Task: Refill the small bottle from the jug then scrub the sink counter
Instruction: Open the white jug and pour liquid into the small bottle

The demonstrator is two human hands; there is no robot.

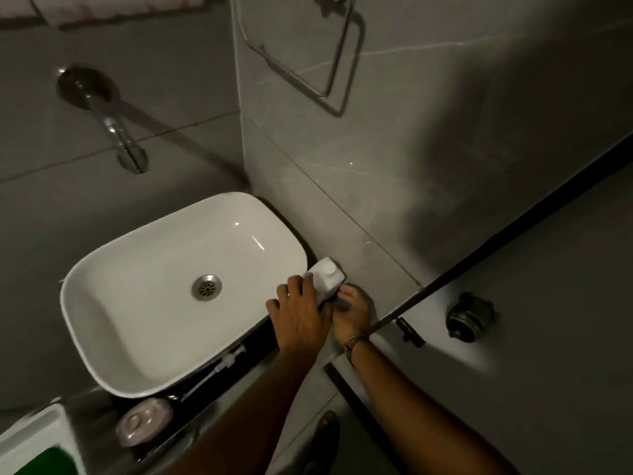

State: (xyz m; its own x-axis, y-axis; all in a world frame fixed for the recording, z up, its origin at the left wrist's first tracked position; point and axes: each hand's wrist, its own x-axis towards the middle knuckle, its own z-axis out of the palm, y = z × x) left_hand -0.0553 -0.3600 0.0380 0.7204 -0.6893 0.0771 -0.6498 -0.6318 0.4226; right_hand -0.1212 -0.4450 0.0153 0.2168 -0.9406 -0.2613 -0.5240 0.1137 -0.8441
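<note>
A white jug (327, 274) with a round white cap stands on the dark counter (263, 344), wedged between the white basin (171, 296) and the grey wall. My left hand (301, 315) grips the jug's near side. My right hand (352, 311) is just right of the jug, closed on a small dark object (340, 303) pressed low against the jug; I cannot tell what that object is. A small bottle is not clearly visible.
A chrome wall tap (116, 132) hangs over the basin, whose drain (206, 287) is open. A round lidded container (144, 421) and a white pump part (226, 361) lie on the counter's front. A towel ring (308, 56) hangs above. A door with latch (409, 332) stands right.
</note>
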